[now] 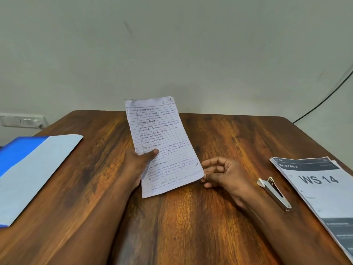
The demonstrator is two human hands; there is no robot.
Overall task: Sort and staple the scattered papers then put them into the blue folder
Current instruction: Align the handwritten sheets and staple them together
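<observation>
While raised above the middle of the wooden counter (191,217), handwritten lined papers (162,142) tilted back, top edge toward the wall, lower right corner close to the wood. Pinched along the left edge by the left hand (140,161), thumb (152,152) pressed on the front of the sheet, other fingers hidden behind. Right hand (221,173) just beside the lower right corner of the sheets, palm up, fingers loosely curled, gripping nothing; fingertips at the paper's edge, contact too close to call. Blue folder (28,169) lying open at the left of the counter, pale inner flap up. Metal stapler (275,194) flat on the wood right of the right wrist. Printed stack (321,188) marked "WS 14" at the far right, just beside the stapler. Wall socket (23,121) at the left, black cable (324,100) at the right.
</observation>
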